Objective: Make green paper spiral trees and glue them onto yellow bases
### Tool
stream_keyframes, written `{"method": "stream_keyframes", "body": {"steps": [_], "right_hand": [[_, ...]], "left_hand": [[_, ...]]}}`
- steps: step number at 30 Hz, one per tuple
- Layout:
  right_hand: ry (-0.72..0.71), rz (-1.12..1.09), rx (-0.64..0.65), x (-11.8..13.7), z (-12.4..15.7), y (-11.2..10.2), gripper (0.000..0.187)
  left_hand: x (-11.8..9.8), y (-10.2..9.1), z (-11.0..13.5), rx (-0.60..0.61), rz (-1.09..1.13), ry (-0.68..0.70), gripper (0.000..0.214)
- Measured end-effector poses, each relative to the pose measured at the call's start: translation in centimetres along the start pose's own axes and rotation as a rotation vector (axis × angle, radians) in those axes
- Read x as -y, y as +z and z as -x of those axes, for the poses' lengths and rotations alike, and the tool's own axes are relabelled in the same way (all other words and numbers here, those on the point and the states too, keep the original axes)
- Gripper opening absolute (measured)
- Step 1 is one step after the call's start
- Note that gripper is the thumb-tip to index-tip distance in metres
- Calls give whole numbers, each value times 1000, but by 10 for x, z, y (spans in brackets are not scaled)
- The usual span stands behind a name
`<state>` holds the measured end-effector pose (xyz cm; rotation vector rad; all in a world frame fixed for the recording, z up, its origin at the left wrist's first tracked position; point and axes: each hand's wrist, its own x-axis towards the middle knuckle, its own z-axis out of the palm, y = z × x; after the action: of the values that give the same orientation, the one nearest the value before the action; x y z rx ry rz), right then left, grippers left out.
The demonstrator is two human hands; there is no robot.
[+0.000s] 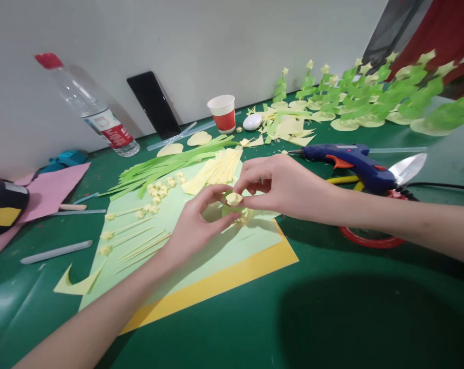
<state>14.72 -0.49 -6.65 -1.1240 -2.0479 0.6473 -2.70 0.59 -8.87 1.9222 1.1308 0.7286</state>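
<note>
Both my hands meet over a pale green paper sheet [185,225] in the middle of the green table. My left hand [197,220] curls its fingers around a small green and yellow paper piece [234,207]. My right hand [281,187] pinches a small folded yellow paper star [234,198] on top of that piece. Green paper strips [162,166], yellow paper strips [216,171] and several small yellow stars [160,190] lie just behind my hands on the sheet.
A blue glue gun [350,161] and scissors [406,169] lie to the right, over a red tape ring [370,240]. Finished green paper trees [370,97] stand at the back right. A red paper cup [223,113], black phone [155,105] and water bottle [89,107] line the wall. Glue sticks [57,252] and pink paper [51,189] lie left.
</note>
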Motion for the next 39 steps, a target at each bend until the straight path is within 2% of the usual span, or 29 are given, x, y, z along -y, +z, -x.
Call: {"method": "stream_keyframes", "body": {"steps": [6,10,13,16,21,26,31,39], "right_hand": [[-4,14,0,-1,-1,-1,10],[10,38,8,-1,-2,-2,7],[38,44,3,0,-3,-2,6],[64,28,-16,1,-4,0,5],[30,20,-19,0,-3,0,7],[-28,36,-37,0,-3,-2,10],[-71,64,-25,-1,-2,-4,8],[-81,114,-4,-1,-3,-7,24]], "left_hand": [[-1,0,0,-4,-36,24,27],[6,-3,-1,12,-28,67,29],[16,-7,-3,49,173,101,28],[21,-7,-10,22,377,15,25],[12,0,-26,-20,597,-28,18],[-3,8,-41,77,651,-63,20],[-2,9,-48,183,695,-52,29],[3,7,-46,212,765,-22,36]]}}
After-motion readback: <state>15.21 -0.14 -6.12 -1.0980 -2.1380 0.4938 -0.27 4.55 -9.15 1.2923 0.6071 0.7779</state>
